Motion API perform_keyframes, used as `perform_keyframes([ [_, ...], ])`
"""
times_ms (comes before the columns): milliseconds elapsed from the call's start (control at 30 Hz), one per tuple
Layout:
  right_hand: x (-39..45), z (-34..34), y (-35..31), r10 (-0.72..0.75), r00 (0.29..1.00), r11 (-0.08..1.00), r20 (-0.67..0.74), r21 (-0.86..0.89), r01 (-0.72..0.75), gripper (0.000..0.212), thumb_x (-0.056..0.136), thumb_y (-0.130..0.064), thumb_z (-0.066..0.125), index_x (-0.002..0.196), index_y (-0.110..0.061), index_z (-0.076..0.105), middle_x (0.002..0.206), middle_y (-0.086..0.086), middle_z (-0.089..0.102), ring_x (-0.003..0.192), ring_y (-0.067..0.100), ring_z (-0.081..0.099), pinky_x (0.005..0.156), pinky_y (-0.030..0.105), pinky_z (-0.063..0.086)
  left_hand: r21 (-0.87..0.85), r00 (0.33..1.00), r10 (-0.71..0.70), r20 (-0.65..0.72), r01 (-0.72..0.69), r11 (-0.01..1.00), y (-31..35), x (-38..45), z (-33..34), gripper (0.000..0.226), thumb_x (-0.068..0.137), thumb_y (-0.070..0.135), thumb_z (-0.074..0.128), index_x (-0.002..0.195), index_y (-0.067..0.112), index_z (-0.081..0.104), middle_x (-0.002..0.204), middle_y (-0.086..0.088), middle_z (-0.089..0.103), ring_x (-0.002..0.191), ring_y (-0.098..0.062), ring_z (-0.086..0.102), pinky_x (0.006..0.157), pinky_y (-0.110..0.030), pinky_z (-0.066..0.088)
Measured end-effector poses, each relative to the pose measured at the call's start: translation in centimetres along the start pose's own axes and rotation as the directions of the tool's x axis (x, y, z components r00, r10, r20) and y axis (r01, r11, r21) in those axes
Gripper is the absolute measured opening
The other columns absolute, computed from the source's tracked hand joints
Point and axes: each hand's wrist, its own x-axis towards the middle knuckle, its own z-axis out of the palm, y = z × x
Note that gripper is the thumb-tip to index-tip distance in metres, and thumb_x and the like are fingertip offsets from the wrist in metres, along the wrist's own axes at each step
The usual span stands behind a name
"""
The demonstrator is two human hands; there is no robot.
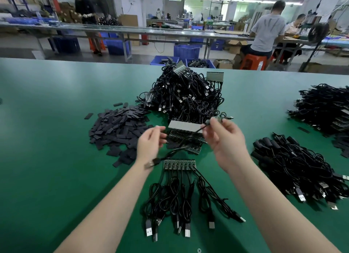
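Observation:
My left hand (150,142) and my right hand (225,139) are raised above a green table (56,158). The right hand pinches a thin black USB cable (200,129) near one end; the cable droops down and left under my left wrist, where its plug (154,162) hangs blurred. My left hand has curled fingers close to the cable, and whether it grips the cable is unclear. Below my hands lies a strip of small circuit boards (179,164) with several black USB cables (181,201) trailing toward me. A stack of similar board strips (186,137) sits just behind my hands.
A big tangled heap of black cables (185,94) rises behind the stack. Flat black rectangular sleeves (119,128) are piled at the left. More cable heaps (294,167) lie at the right and at the far right (324,107). People work at benches in the background.

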Motion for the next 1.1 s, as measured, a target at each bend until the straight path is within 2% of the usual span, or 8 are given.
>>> perform_keyframes([
  [100,1.9,-3.1,3.8,0.282,0.957,0.894,-0.061,-0.345,-0.285,0.025,0.089,-0.008,0.069,0.111,-0.003,0.058,0.105,0.014,0.068,0.083,0.019,0.069,0.066,0.025,0.058,0.194,0.976,0.169,-0.139,-0.140,0.971,0.8,1.2,-3.9,0.020,0.100,0.024,0.048,0.094,0.029,0.067,0.081,0.007,0.066,0.067,-0.002,0.060,0.059,-0.017,0.049],
  [233,2.9,-5.8,7.0,0.173,0.982,0.739,-0.073,-0.649,-0.179,0.019,0.086,-0.015,0.076,0.090,-0.012,0.058,0.093,0.012,0.070,0.079,0.016,0.068,0.068,0.026,0.058,0.545,0.939,0.285,-0.192,-0.140,0.827,0.6,2.7,-7.2,0.017,0.097,0.032,0.051,0.102,0.032,0.067,0.089,0.015,0.068,0.072,-0.008,0.061,0.062,-0.023,0.046],
  [300,2.7,-6.0,7.1,0.084,0.995,0.618,0.056,-0.786,-0.009,0.024,0.083,-0.025,0.079,0.090,-0.018,0.057,0.083,0.002,0.071,0.072,0.010,0.066,0.070,0.025,0.058,0.748,0.933,0.337,-0.128,-0.133,0.650,0.1,3.3,-7.8,0.021,0.095,0.033,0.054,0.110,0.029,0.069,0.092,0.013,0.067,0.077,-0.009,0.062,0.065,-0.025,0.048],
  [400,2.3,-6.1,7.4,0.045,0.953,0.353,0.301,-0.897,0.266,0.027,0.077,-0.037,0.082,0.083,-0.029,0.058,0.070,-0.014,0.071,0.062,-0.004,0.062,0.063,0.011,0.048,0.955,0.928,0.356,0.113,-0.200,0.218,-0.5,4.4,-7.6,0.034,0.094,0.039,0.057,0.125,0.028,0.065,0.112,0.005,0.068,0.100,-0.020,0.063,0.082,-0.036,0.051],
  [500,2.2,-6.9,7.6,0.045,0.927,0.382,0.372,-0.864,0.328,0.028,0.072,-0.030,0.088,0.077,-0.027,0.061,0.069,-0.015,0.069,0.066,-0.003,0.060,0.067,0.012,0.046,0.959,0.944,0.181,0.275,-0.257,-0.116,-0.7,5.5,-7.2,0.044,0.094,0.054,0.050,0.133,0.035,0.056,0.131,0.007,0.058,0.119,-0.020,0.054,0.093,-0.037,0.043],
  [600,2.7,-7.2,7.0,0.116,0.917,0.455,0.382,-0.841,0.293,0.026,0.071,-0.022,0.089,0.079,-0.021,0.064,0.068,-0.011,0.062,0.066,0.003,0.058,0.070,0.017,0.048,0.917,0.948,0.067,0.310,-0.280,-0.284,-0.5,6.2,-6.9,0.040,0.094,0.057,0.048,0.129,0.039,0.058,0.124,0.010,0.064,0.117,-0.019,0.055,0.093,-0.035,0.039],
  [767,2.8,-7.6,6.2,0.237,0.873,0.487,0.425,-0.830,0.272,0.022,0.077,-0.016,0.085,0.084,-0.022,0.065,0.076,-0.007,0.064,0.066,0.002,0.060,0.073,0.014,0.047,0.934,0.963,-0.010,0.269,-0.263,-0.242,0.2,6.5,-6.3,0.039,0.096,0.047,0.054,0.132,0.031,0.057,0.124,0.004,0.064,0.110,-0.020,0.062,0.087,-0.033,0.045],
  [1100,0.6,-7.5,8.3,0.053,0.924,0.411,0.378,-0.852,0.325,0.017,0.082,-0.026,0.080,0.077,-0.034,0.065,0.081,-0.013,0.074,0.081,0.006,0.069,0.082,0.025,0.053,0.924,0.946,0.244,0.212,-0.276,0.266,-0.5,5.5,-7.2,0.009,0.088,0.038,0.069,0.092,0.031,0.073,0.105,0.010,0.060,0.096,-0.015,0.059,0.080,-0.034,0.048],
])
